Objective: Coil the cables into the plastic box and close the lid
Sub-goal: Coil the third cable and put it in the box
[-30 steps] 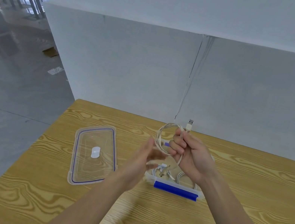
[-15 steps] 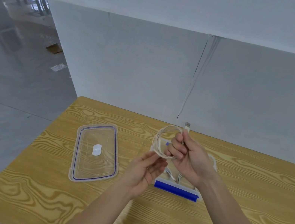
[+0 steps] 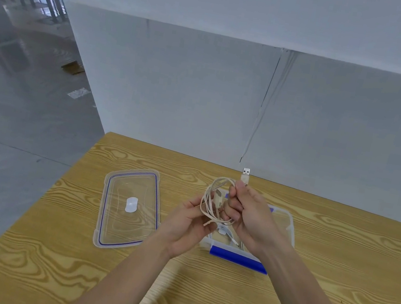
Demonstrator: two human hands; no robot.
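My right hand (image 3: 249,218) grips a coiled cream cable (image 3: 208,201) above the clear plastic box (image 3: 290,230), which has a blue clip (image 3: 238,258) on its near side. The cable's USB plug (image 3: 245,174) sticks up above my fingers. My left hand (image 3: 187,226) is raised to the coil's lower left and pinches its lower strands. More white cable (image 3: 226,233) lies inside the box, partly hidden by my hands. The clear lid (image 3: 129,207) with a blue seal lies flat on the table left of the box.
The wooden table (image 3: 334,269) stands against a grey partition wall behind it. Its left edge drops to a grey tiled floor, where table legs stand far at the upper left.
My left hand has come up from just below the coil and taken hold of its lower strands. My right hand has kept its grip over the box.
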